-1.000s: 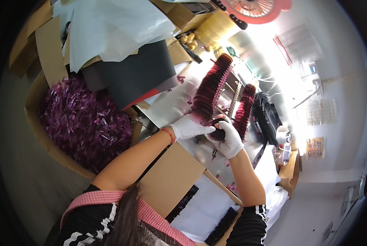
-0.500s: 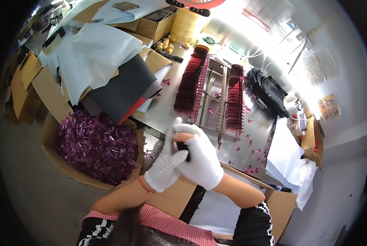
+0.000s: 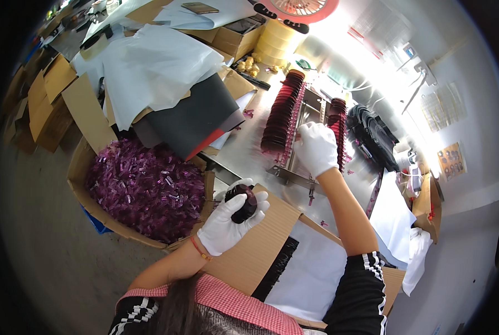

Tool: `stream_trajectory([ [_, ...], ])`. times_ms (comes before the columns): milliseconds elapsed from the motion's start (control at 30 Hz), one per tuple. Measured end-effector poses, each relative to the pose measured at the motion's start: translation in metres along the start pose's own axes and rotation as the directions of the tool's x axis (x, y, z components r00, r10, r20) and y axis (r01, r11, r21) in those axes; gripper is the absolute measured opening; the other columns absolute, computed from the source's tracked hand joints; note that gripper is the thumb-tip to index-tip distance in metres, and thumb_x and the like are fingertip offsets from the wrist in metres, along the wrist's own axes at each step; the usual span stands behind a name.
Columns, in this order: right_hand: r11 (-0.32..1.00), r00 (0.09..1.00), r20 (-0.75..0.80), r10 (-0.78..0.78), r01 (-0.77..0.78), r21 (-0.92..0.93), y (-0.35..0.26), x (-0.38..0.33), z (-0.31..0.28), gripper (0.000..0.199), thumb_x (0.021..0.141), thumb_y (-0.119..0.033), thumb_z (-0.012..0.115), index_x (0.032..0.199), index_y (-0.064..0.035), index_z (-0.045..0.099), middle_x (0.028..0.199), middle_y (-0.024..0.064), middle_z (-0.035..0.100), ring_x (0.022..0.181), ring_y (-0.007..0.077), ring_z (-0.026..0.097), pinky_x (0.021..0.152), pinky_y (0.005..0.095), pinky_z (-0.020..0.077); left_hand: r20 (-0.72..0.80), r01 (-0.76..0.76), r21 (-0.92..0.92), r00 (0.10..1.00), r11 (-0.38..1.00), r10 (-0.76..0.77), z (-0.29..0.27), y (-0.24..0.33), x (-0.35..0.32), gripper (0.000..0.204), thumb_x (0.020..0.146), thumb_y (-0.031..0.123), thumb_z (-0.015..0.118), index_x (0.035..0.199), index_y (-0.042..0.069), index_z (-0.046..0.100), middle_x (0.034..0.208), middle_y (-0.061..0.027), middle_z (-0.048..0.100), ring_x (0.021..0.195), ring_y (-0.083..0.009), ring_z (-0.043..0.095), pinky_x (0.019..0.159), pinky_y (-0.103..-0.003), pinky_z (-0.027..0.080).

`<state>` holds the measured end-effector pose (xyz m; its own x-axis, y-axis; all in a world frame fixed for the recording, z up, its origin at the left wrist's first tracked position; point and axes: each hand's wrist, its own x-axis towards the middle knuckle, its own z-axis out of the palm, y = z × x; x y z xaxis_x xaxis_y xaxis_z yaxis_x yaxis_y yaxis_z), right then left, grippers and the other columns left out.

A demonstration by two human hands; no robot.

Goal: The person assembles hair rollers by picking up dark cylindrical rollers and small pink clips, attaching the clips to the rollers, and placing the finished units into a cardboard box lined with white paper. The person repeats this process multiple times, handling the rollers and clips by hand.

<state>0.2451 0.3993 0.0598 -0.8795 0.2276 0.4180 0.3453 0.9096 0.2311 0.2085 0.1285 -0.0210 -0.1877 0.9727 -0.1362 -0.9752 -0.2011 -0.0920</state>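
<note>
My left hand [image 3: 227, 220], in a white glove, is closed around a small stack of dark, round tinted lenses [image 3: 243, 204], above the cardboard flap. My right hand [image 3: 318, 148], also gloved in white, is over the metal rack [image 3: 294, 177]. Its fingers are curled together, and whatever is between them is hidden. Beside it on the left runs a long row of dark red lenses [image 3: 283, 114], set on edge with pink clips along one side. A shorter lens row [image 3: 337, 114] stands close to its right. The hand covers part of the rack.
At the left stands a carton full of purple-pink plastic pieces [image 3: 146, 192]. White sheets [image 3: 160, 67] and dark boards lie behind it. Nearest me is an open carton with white lining [image 3: 311, 268]. Black curved parts [image 3: 369, 134] are stacked right of the rack; a pink fan [image 3: 302, 6] stands beyond.
My hands were together and have parted. The right one has gone forward over the rack, while the left has stayed low with the dark lenses. The whole view has shifted slightly.
</note>
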Motion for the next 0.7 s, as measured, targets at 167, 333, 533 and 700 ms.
stream_trajectory([
  [167,0.728,0.8,-0.131,-0.586,0.59,0.348,-0.032,0.002,-0.033,0.025,0.065,-0.023,0.066,0.083,-0.0054,0.062,0.086,0.008,0.061,0.079,0.0262,0.061,0.067,0.0381,0.0503,0.02,-0.061,0.063,0.998,0.996,0.06,0.008,0.012,-0.003,0.04,0.104,0.034,0.049,0.13,0.005,0.053,0.13,-0.0146,0.057,0.118,-0.0281,0.06,0.1,-0.038,0.054],
  [333,0.697,0.757,-0.169,-0.631,0.649,0.304,-0.029,0.002,-0.038,0.03,0.068,-0.031,0.066,0.089,-0.0104,0.061,0.092,0.0033,0.055,0.083,0.022,0.057,0.071,0.0352,0.0475,0.002,-0.132,0.058,0.991,0.99,0.132,0.012,0.012,-0.001,0.04,0.104,0.036,0.047,0.133,0.008,0.049,0.13,-0.0152,0.057,0.117,-0.0291,0.06,0.097,-0.039,0.055],
  [533,0.589,0.591,0.058,-0.805,0.783,0.199,-0.069,-0.002,-0.023,0.011,0.077,-0.019,0.063,0.082,-0.0096,0.066,0.097,0.0059,0.066,0.093,0.0231,0.064,0.08,0.0344,0.0522,-0.019,-0.05,0.072,0.999,0.996,0.051,0.008,0.018,0.002,0.035,0.105,0.035,0.047,0.135,0.018,0.048,0.133,-0.0139,0.056,0.118,-0.0303,0.059,0.096,-0.04,0.056],
  [700,0.882,0.657,0.649,-0.382,0.468,0.045,-0.077,-0.02,0.012,0.018,0.086,-0.014,0.055,0.084,-0.0079,0.072,0.087,0.0125,0.072,0.083,0.029,0.072,0.069,0.0393,0.0572,0.003,-0.153,0.096,0.988,0.984,0.153,0.012,0.021,-0.014,0.04,0.099,0.012,0.056,0.136,0.019,0.046,0.135,-0.0132,0.053,0.118,-0.0292,0.059,0.098,-0.038,0.055],
])
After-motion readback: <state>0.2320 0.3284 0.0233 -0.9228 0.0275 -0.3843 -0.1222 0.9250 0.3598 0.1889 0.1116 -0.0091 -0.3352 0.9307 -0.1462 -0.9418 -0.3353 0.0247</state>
